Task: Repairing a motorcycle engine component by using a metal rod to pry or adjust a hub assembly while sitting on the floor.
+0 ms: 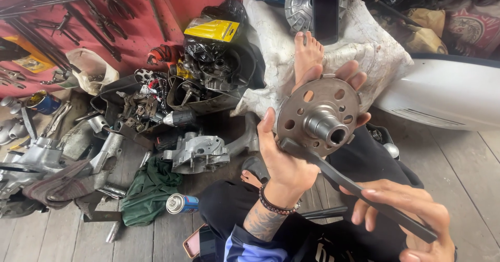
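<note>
The left hand (291, 152) cups a round grey metal hub disc with holes and a central sleeve (320, 117), fingers spread behind it. The right hand (411, 217) is clenched around a long flat dark metal bar (359, 190), whose far end touches the disc.

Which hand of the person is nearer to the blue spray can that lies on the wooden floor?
Left. The left hand, holding the round grey metal hub, is nearer the blue spray can. The right hand grips the dark flat bar, farther right.

Dark phone screen (325, 16) top centre, yellow packet (212, 30) left of it, blue spray can (182, 203) btm left.
</note>
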